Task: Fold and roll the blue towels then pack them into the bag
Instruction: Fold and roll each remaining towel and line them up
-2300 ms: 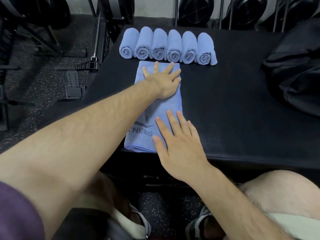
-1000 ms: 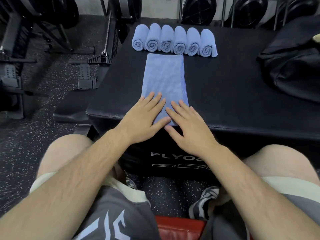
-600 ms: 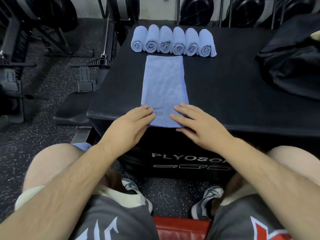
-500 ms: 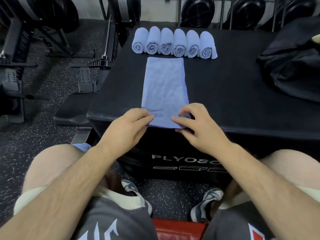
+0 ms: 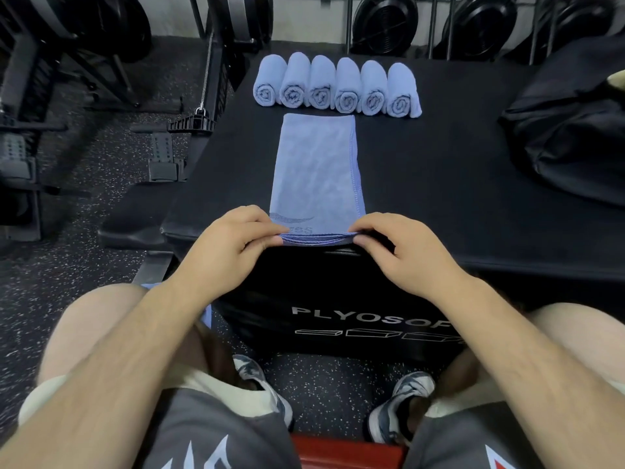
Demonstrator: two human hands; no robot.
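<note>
A blue towel (image 5: 318, 170), folded into a long strip, lies lengthwise on the black plyo box (image 5: 439, 184). Its near end sits at the box's front edge. My left hand (image 5: 233, 242) pinches the near left corner, and my right hand (image 5: 402, 248) pinches the near right corner, lifting the edge slightly. Several rolled blue towels (image 5: 338, 88) stand in a row just beyond the strip's far end. A black bag (image 5: 571, 130) rests on the box at the right.
Gym machines, a cable handle (image 5: 192, 121) and weight plates (image 5: 385, 22) stand to the left and behind the box. My knees and shoes (image 5: 395, 404) are below the box's front face. Speckled rubber floor (image 5: 50, 265) lies on the left.
My hands slid down the strip from flat on it to its near end. Their fingers curled and now pinch the two near corners, raising the edge a little.
</note>
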